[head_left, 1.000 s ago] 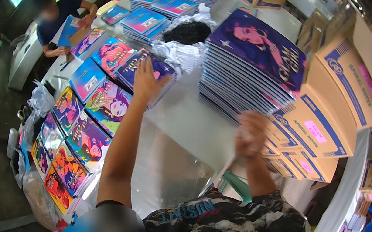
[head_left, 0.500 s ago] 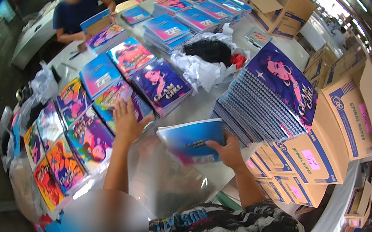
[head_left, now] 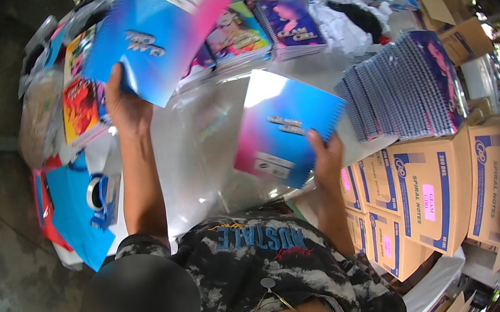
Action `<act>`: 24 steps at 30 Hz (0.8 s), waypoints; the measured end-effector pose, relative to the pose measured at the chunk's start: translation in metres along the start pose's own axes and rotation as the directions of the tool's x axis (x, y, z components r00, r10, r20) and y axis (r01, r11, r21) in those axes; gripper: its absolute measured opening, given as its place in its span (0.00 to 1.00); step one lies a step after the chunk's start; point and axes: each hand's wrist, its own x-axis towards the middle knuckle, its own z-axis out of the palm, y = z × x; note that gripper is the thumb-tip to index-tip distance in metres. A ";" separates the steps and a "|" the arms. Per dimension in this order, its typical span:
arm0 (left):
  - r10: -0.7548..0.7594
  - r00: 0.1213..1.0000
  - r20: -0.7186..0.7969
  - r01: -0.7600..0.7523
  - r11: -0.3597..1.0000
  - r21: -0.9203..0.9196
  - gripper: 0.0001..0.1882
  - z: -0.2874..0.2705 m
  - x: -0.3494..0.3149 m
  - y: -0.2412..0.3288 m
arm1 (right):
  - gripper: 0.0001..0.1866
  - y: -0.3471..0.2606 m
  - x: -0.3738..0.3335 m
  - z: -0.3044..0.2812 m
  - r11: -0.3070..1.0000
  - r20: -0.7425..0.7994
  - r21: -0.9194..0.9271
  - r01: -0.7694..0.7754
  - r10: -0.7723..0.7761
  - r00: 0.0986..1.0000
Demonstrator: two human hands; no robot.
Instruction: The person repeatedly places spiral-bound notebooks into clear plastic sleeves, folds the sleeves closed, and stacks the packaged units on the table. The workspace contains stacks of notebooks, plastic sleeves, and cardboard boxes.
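Note:
My left hand [head_left: 130,105] is closed on the lower edge of a spiral notebook [head_left: 152,33], raised over the rows at the far left; its back cover fades from blue to pink. In my right hand [head_left: 327,155], a second spiral notebook [head_left: 260,139] with the same blue-and-pink back is pinched by its right side, thumb on top, tilted over a sheet of clear plastic [head_left: 190,157]. Right of that hand stands a long row of spiral notebooks [head_left: 396,92], packed upright, with a purple cover at its end.
Piles of colourful notebooks [head_left: 293,27] line the far side, beside crumpled white plastic [head_left: 334,25] around something black. Cardboard boxes [head_left: 435,195] are stacked at the right. A blue tape dispenser [head_left: 101,201] and blue sheet [head_left: 70,208] lie at the left edge.
My left hand, empty over the piles before, now holds up a notebook. The notebook in my right hand has turned and tilted. The view has shifted toward my body.

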 end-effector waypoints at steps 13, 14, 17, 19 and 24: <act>0.304 0.937 0.174 -0.088 -0.278 0.956 0.24 -0.187 -0.114 -0.039 | 0.22 0.146 0.040 0.127 0.827 0.600 -0.205 -0.524 0.529 0.600; 0.073 0.984 0.164 -0.120 -0.414 0.902 0.28 -0.173 -0.136 -0.051 | 0.21 0.153 0.040 0.124 0.880 0.622 -0.268 -0.392 0.468 0.628; -0.132 0.984 0.121 -0.173 -0.521 0.836 0.32 -0.157 -0.163 -0.069 | 0.20 0.147 0.050 0.128 0.849 0.629 -0.521 0.084 0.316 0.710; -0.109 0.989 0.099 -0.141 -0.516 0.845 0.34 -0.145 -0.140 -0.048 | 0.19 0.108 0.063 0.141 0.513 0.519 -0.780 0.360 0.208 0.829; 0.178 0.911 0.372 -0.188 -0.624 0.758 0.35 -0.147 -0.004 0.006 | 0.32 0.071 0.168 0.212 0.520 0.411 -0.677 0.521 -0.320 0.854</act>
